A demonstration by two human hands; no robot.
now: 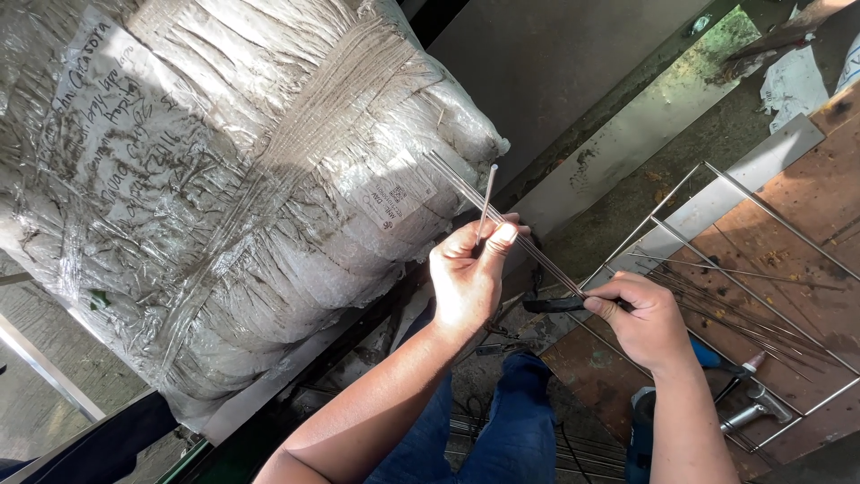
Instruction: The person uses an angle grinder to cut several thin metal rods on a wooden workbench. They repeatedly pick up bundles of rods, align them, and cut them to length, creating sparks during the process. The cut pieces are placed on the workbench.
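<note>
Left hand point(466, 278): your fingers point(497, 237) are pinched together on thin metal rods point(488, 215), just left of the table point(806, 224).
Right hand point(649, 323): fingers clamped on the black tool point(551, 306); hold it steady under the rods.

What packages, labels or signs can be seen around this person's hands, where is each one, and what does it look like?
Bale: huge bulging bundle at upper left, wrapped in clear plastic film, pale grey-white, strapped with tape.
Paper sheet: on the bale's upper left side under the film, white, handwritten in dark ink.
Small label: on the bale's right end, just left of the left hand, white rectangle with tiny dark print.
No signs or screens in view.
</note>
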